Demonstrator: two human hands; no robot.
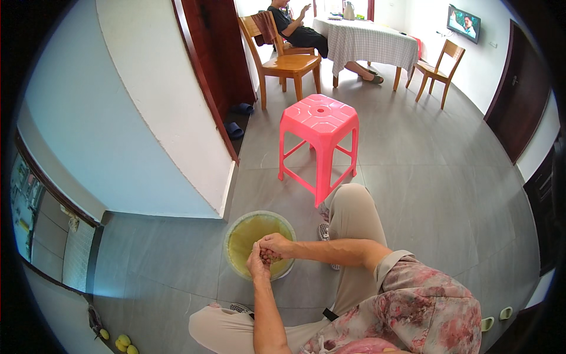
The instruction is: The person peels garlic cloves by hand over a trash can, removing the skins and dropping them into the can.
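Note:
A round, pale-rimmed bucket point(231, 258) stands on the floor before me, with yellow-green liquid in it. Over its near right part my two hands meet, fingers curled together. My left hand point(257, 264) comes up from below, closed, its fingertips against the other hand. From the right reaches my right hand point(277, 245), closed too, its fingers bent down into the left palm. Something small and brownish may lie between them, but the fingers hide it and I cannot make it out.
A pink plastic stool point(321, 115) stands just beyond the bucket. Farther off are wooden chairs point(292, 64), a table with a checked cloth point(371, 44) and a seated person point(295, 32). A wall corner point(221, 203) juts out at left; yellow fruits point(124, 342) lie at lower left.

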